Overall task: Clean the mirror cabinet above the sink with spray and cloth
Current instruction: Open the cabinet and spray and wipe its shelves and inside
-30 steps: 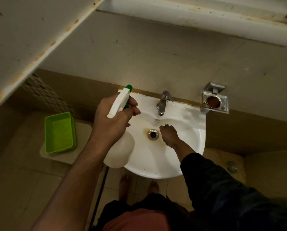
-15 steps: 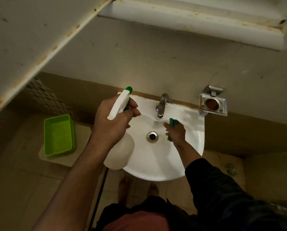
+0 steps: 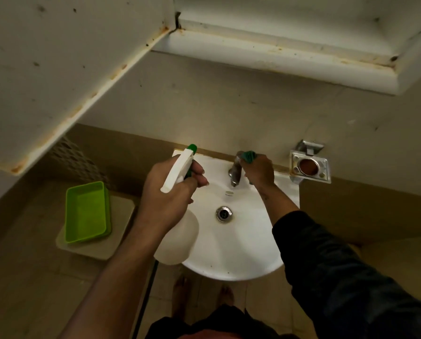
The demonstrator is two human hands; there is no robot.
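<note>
My left hand (image 3: 170,192) grips a white spray bottle (image 3: 177,238) by its neck, its green-tipped nozzle (image 3: 192,148) pointing toward the wall above the sink's left side. My right hand (image 3: 259,171) holds a green cloth (image 3: 250,155) bunched in its fingers, right beside the top of the metal tap (image 3: 235,171). The white cabinet's underside (image 3: 278,59) hangs overhead at the top, and its open door (image 3: 57,69) slants across the upper left. No mirror surface shows.
A white sink (image 3: 234,248) with a metal drain (image 3: 223,213) lies below my hands. A metal wall holder (image 3: 309,165) is fixed at the right. A green tray (image 3: 87,212) sits on a low stand at the left. My bare feet are under the sink.
My right hand lifted the green cloth out of the basin and carried it up beside the tap. The left hand kept the spray bottle in about the same spot.
</note>
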